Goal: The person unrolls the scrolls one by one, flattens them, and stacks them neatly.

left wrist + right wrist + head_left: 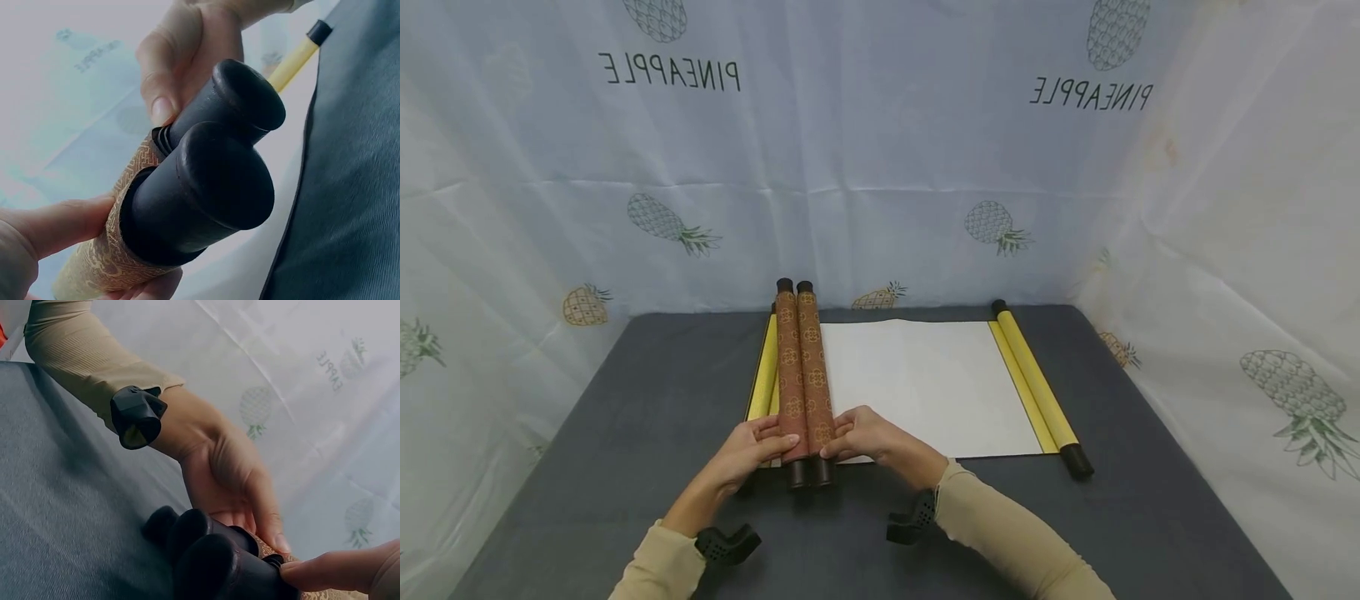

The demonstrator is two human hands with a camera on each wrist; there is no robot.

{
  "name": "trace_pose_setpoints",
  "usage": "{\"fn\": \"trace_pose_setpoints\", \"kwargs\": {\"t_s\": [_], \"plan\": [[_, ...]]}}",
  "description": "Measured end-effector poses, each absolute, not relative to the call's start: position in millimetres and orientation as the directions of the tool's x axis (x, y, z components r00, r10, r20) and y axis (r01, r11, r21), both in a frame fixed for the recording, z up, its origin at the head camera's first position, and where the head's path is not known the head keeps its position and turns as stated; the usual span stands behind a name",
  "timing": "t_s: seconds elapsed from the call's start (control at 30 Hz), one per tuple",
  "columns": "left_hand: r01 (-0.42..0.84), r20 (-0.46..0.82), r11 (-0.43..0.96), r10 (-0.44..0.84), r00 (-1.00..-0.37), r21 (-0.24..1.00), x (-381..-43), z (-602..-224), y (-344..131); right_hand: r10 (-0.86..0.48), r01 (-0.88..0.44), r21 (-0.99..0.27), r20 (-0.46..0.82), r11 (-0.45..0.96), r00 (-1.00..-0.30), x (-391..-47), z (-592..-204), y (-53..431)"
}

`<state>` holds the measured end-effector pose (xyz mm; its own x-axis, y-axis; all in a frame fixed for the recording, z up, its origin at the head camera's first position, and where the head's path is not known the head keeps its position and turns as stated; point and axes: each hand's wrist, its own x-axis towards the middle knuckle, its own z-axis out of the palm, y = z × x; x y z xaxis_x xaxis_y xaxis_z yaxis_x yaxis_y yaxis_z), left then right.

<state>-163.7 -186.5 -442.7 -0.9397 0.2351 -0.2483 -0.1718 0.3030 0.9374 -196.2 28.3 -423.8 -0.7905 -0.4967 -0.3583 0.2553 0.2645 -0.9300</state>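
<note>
Two brown scroll rolls with gold patterns, a left roll (791, 367) and a right roll (815, 367), lie side by side over the left part of an unrolled white scroll (925, 383). My left hand (745, 454) grips the left roll near its front end, thumb on top. The right hand (876, 433) holds the front end of the right roll between thumb and fingers. Black end knobs of the rolls (228, 178) stick out towards me in the left wrist view. Both hands appear in the right wrist view, where the rolls are mostly cut off.
The white scroll has a yellow roller (1037, 375) with black ends at its right, and a yellow left edge (763, 367) partly hidden under the brown rolls. Everything lies on a dark grey table (655, 400). Pineapple-printed curtains (880, 150) stand behind and at both sides.
</note>
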Motion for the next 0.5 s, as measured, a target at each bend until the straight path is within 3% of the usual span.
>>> {"fn": "trace_pose_setpoints", "kwargs": {"t_s": [0.5], "plan": [[-0.136,-0.209,0.236,0.320,-0.924,0.962,-179,-454,-142,-0.538,0.242,-0.944,-0.328,0.226,-0.777,-199,-434,78]]}}
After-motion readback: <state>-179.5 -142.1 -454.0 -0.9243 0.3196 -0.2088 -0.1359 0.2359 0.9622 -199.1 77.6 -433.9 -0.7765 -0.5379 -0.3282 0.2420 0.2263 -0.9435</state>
